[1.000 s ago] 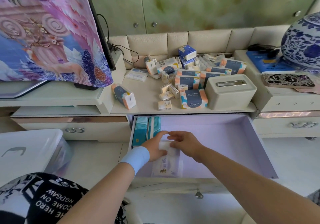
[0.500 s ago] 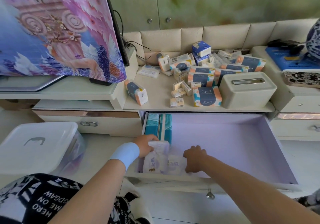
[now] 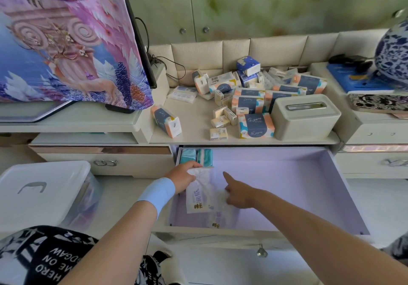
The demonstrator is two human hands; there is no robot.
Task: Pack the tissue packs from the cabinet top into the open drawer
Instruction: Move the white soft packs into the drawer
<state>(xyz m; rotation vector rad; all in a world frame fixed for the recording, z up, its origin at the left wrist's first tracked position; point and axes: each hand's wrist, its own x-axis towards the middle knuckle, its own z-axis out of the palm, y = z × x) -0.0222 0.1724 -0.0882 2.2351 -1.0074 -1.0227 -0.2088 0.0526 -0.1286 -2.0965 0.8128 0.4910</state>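
The open drawer (image 3: 287, 187) has a lilac inside. Two teal tissue packs (image 3: 196, 157) stand in its back left corner. My left hand (image 3: 184, 177), with a blue wristband, grips the top of a white soft tissue pack (image 3: 199, 194) standing on edge by the drawer's left wall. A second white pack (image 3: 220, 216) lies flat beside it under my right hand (image 3: 237, 194), whose forefinger points toward the back. On the cabinet top (image 3: 194, 117) lie several orange-and-navy tissue packs (image 3: 256, 125) and small pocket packs (image 3: 218, 134).
A beige tissue box (image 3: 304, 117) stands at the right of the pile. A covered screen (image 3: 66, 41) fills the left. A white plastic bin (image 3: 42, 194) sits on the floor at the left. A blue-and-white vase (image 3: 393, 59) and a phone (image 3: 379, 105) are at the right.
My left hand has pushed the white pack further back along the left wall. My right hand has lifted from the flat pack and stretched out its forefinger.
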